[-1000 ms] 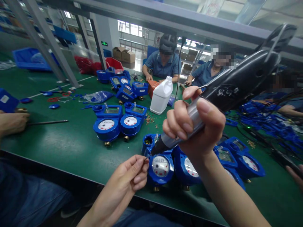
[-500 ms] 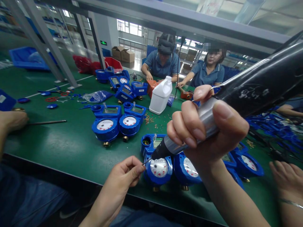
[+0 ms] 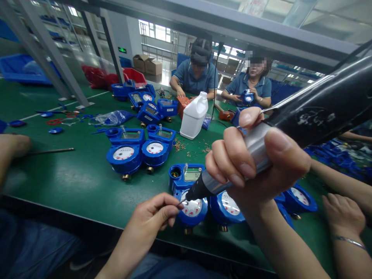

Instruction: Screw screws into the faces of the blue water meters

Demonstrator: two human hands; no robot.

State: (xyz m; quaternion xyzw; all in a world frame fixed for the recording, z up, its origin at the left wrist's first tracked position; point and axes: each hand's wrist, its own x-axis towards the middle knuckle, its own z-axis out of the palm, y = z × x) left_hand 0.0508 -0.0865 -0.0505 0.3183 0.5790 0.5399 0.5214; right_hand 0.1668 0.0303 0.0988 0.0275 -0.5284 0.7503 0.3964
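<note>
One green desk, cluttered. White jug upright, mid-desk. Black-and-silver driver slanting above, nose over a blue meter near the desk's front edge. Right grip wrapped around the driver's silver collar. Left grip narrow, thumb and fingers pinching a thin bit at the driver's nose. Small brass-coloured pieces scattered beside the jug.
</note>
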